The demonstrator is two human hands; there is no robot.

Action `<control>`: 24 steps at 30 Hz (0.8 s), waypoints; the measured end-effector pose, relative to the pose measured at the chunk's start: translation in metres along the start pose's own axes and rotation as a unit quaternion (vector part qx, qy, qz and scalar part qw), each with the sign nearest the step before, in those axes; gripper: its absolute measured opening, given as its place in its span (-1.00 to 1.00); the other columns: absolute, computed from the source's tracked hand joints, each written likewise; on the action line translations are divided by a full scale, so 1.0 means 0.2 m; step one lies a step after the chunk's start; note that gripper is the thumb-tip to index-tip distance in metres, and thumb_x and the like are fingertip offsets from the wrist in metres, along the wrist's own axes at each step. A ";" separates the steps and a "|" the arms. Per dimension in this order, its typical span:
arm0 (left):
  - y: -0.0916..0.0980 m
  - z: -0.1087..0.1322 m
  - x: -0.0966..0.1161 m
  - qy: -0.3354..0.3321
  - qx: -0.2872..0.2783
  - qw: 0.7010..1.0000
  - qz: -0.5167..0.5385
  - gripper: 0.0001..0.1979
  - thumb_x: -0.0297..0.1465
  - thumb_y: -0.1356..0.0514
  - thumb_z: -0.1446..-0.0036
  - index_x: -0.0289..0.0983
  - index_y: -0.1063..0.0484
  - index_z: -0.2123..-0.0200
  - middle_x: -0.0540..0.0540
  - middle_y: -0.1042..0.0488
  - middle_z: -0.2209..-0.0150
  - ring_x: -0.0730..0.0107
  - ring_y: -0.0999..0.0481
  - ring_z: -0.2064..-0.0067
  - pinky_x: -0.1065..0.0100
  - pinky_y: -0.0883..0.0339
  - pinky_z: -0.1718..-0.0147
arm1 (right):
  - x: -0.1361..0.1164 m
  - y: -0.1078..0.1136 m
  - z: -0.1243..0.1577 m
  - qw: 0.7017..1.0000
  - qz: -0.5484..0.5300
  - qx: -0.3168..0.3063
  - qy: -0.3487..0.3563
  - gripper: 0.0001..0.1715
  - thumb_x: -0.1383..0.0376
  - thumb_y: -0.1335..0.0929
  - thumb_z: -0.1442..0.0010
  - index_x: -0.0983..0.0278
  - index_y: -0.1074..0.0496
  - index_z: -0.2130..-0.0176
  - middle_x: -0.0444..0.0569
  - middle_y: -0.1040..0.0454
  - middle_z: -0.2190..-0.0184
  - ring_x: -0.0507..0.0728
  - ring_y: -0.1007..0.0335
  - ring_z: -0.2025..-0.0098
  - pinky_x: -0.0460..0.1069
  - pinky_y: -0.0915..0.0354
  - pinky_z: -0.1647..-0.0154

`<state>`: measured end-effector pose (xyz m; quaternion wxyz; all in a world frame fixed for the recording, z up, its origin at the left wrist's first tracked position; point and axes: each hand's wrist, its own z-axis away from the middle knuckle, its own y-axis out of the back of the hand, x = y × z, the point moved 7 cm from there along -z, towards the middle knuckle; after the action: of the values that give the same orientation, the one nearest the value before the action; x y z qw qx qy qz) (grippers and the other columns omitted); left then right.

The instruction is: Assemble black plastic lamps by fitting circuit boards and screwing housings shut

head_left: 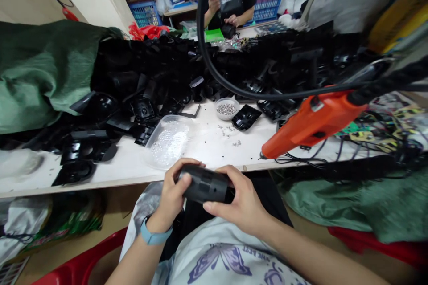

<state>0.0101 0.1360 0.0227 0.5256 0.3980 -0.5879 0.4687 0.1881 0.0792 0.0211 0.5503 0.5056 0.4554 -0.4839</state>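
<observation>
Between my two hands, just over my lap at the table's front edge, is a black plastic housing [205, 185], rounded and roughly cylindrical. My left hand [175, 191] grips its left end, thumb on top. Around the right end my right hand [239, 196] is closed, its thumb along the near side. Beyond the left hand stands a clear plastic tub [170, 140] of small transparent parts. A small white bowl of screws [226, 109] sits farther back, with loose screws [229, 131] in front of it. An orange electric screwdriver [310, 120] hangs at the right, tip down.
Black plastic parts [143, 107] pile up along the back of the white table [214, 151]. A black cable [203, 49] loops down across the view. Wires and circuit boards [384, 127] lie at the right. Across the table a person [230, 2] works with a black part.
</observation>
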 end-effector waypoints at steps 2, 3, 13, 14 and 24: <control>-0.03 -0.04 -0.04 0.044 0.018 0.988 0.148 -0.26 0.25 -0.23 -0.13 -0.24 -0.56 -0.07 -0.30 -0.62 -0.09 -0.09 -0.57 -0.13 0.04 -0.39 -0.12 | 0.07 -0.04 -0.03 0.982 -0.156 -0.007 -0.104 -0.51 0.06 -0.57 -0.01 0.27 -0.51 0.15 -0.07 -0.54 0.26 0.14 -0.47 0.23 0.04 -0.44 0.18; -0.06 -0.05 -0.07 0.065 0.029 0.975 0.212 -0.19 0.29 -0.22 -0.09 -0.24 -0.54 -0.12 -0.32 -0.58 -0.15 -0.12 -0.53 -0.20 0.00 -0.37 -0.17 | 0.12 -0.07 -0.04 0.957 -0.241 -0.017 -0.163 -0.51 -0.02 -0.53 -0.09 0.29 -0.52 0.16 -0.05 -0.54 0.30 0.12 -0.49 0.27 0.02 -0.46 0.23; -0.29 0.08 -0.29 0.160 0.119 0.952 0.233 -0.49 -0.12 -0.52 0.01 -0.29 -0.58 0.07 -0.15 -0.64 0.14 0.16 -0.60 0.10 0.20 -0.45 0.03 | 0.25 -0.10 0.01 0.854 -0.445 0.062 -0.263 -0.57 0.02 -0.50 -0.23 0.31 -0.62 0.10 0.01 -0.64 0.26 0.11 -0.57 0.28 -0.01 -0.61 0.30; -0.30 0.09 -0.30 0.158 0.130 0.956 0.212 -0.53 -0.18 -0.53 0.01 -0.28 -0.58 0.08 -0.11 -0.63 0.17 0.22 -0.58 0.14 0.24 -0.44 0.07 | 0.25 -0.09 0.02 0.860 -0.437 0.064 -0.254 -0.56 0.02 -0.50 -0.22 0.32 -0.62 0.11 0.02 -0.64 0.24 0.13 -0.57 0.24 -0.01 -0.61 0.27; -0.33 0.03 -0.20 0.093 0.079 0.992 0.019 -0.66 -0.16 -0.46 -0.08 -0.29 -0.56 0.25 -0.05 -0.53 0.33 0.27 -0.45 0.27 0.30 -0.37 0.28 | 0.26 -0.04 0.10 0.912 -0.365 0.003 -0.186 -0.44 -0.04 -0.49 -0.20 0.22 -0.57 -0.07 0.11 -0.62 -0.06 0.36 -0.50 -0.18 0.26 -0.46 -0.17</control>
<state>0.0768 0.1133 -0.0077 0.5360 0.3819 -0.5048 0.5586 0.1872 0.0557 -0.0307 0.4085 0.2067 0.4959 -0.7379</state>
